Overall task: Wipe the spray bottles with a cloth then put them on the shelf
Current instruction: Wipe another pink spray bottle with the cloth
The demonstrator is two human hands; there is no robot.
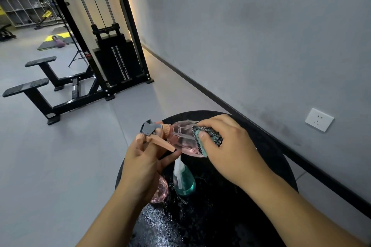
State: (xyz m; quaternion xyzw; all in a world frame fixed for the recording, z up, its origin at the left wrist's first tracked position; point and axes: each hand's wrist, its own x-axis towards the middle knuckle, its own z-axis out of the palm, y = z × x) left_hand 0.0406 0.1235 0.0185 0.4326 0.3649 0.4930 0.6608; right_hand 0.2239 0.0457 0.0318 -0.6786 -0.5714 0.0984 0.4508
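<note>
Pink bottle (183, 138) in left hand (143, 168), right hand (228, 146) pressing cloth (208, 136)

pink spray bottle (181, 139): clear glossy plastic, matt peach and grey head | cloth (208, 136): knobbly woven, teal edge | teal spray bottle (185, 183): translucent plastic | round table (261, 156): black, glossy, wet-speckled

**Setting: a gym floor**

I read this as a gym. A black cable machine (112, 50) with a weight stack (119, 62) stands by the grey wall (251, 36). I note a purple kettlebell (58, 41) on a yellow-edged mat (51, 43), padded benches (38, 78), and cubby shelving (22, 0) at the far end.
</note>
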